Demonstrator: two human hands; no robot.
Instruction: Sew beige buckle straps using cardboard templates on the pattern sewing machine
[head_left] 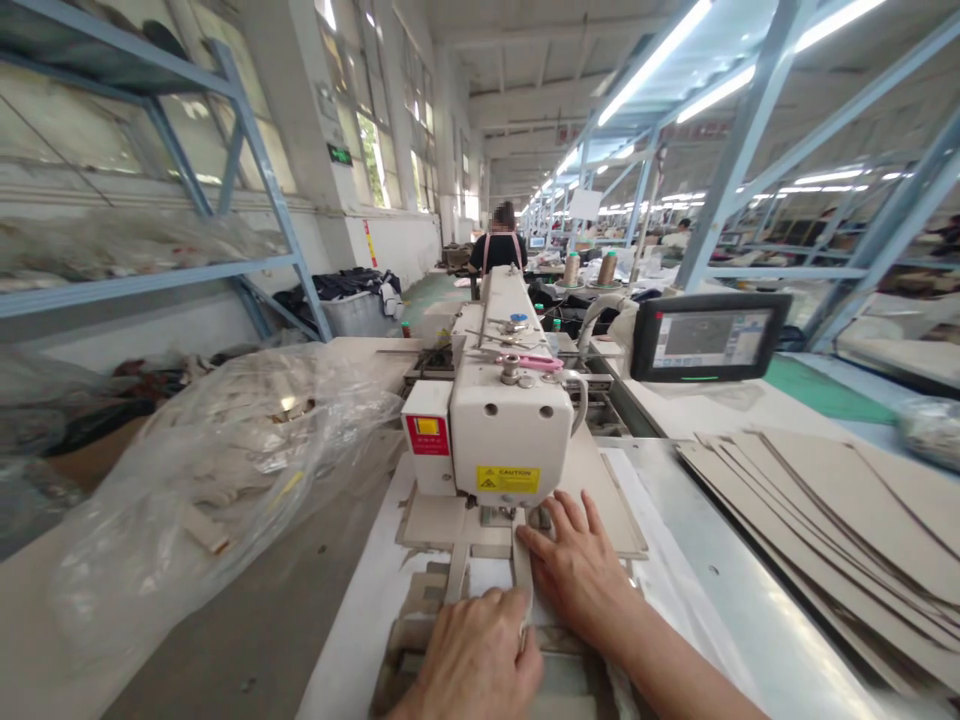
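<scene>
A cream industrial sewing machine head (510,420) stands straight ahead, with a yellow caution label on its front. Below it, a narrow beige fabric strip (523,572) runs under the presser area toward me. My left hand (474,658) is curled around the strip's near end. My right hand (576,570) lies spread just beside it, fingers apart, with the fingertips near the strip and the machine's foot. A white sheet (652,570) lies under my right hand. The needle area is partly hidden by the strip and my fingers.
A large clear plastic bag of beige pieces (225,470) lies left of the machine. A stack of beige sheets (832,530) lies on the metal table at right. A control screen (709,337) stands beyond it. Pink-handled scissors (540,362) rest on the machine. A co-worker (499,250) sits farther back.
</scene>
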